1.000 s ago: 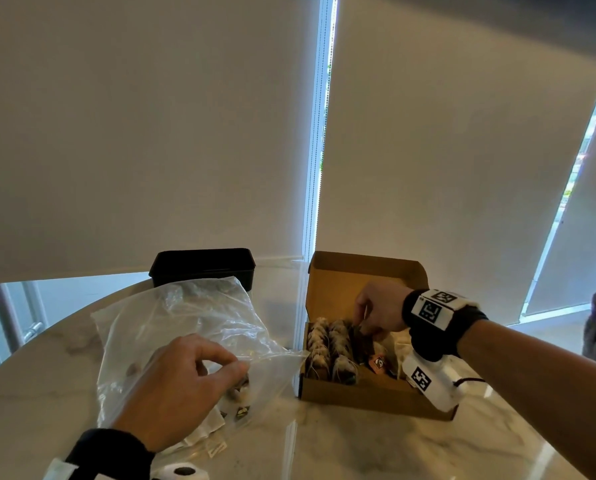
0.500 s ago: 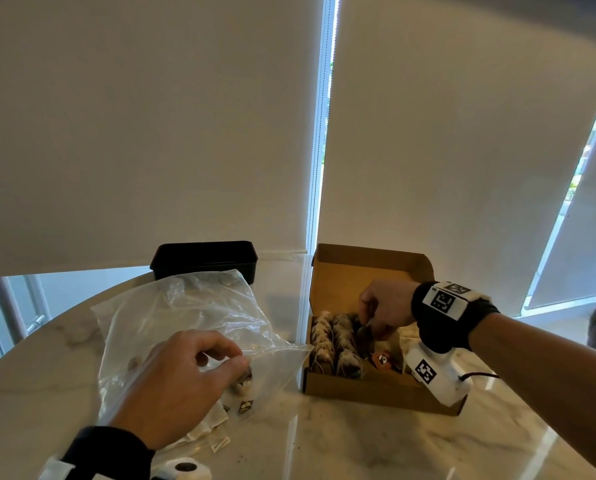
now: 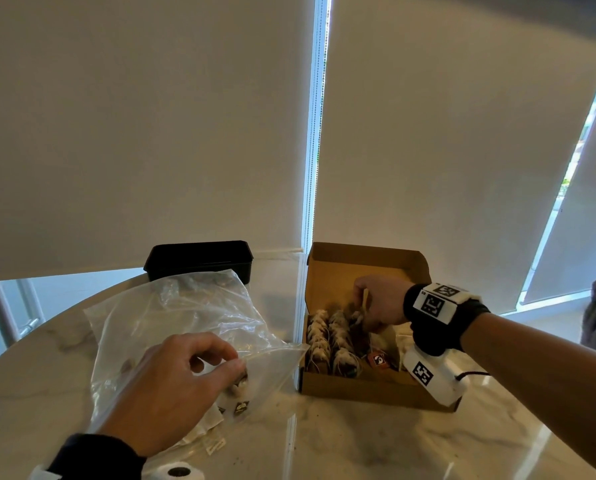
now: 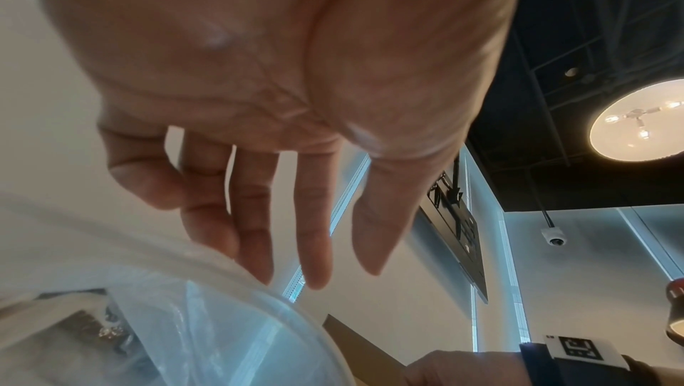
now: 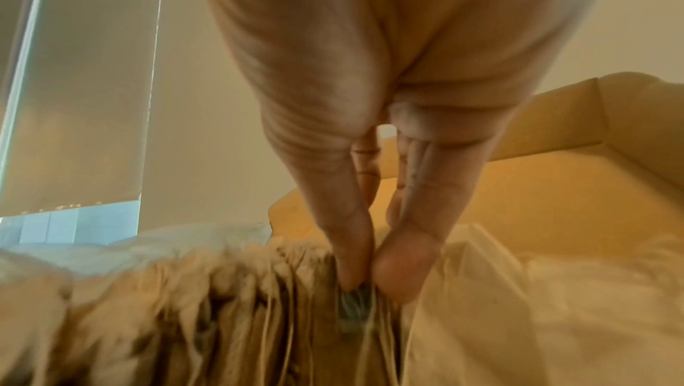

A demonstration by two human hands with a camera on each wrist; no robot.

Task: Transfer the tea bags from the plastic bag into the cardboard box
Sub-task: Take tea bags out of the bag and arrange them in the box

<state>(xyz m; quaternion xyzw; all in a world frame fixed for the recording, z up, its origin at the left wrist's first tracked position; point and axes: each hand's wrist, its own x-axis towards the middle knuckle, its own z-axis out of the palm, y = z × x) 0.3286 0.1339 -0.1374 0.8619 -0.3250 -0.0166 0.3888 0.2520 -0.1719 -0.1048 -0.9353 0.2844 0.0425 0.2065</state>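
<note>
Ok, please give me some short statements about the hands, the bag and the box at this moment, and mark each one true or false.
1. The brown cardboard box has its lid open. True.
2. The right hand is inside the clear plastic bag. False: it is over the box, pinching a tea bag among the packed rows.
3. The left hand holds the plastic bag near its opening. True.
4. The black rectangular container stands in front of the box, nearest the person. False: it stands at the far side of the table, behind the plastic bag.
5. The plastic bag is completely empty. False: some tea bags remain inside.
</note>
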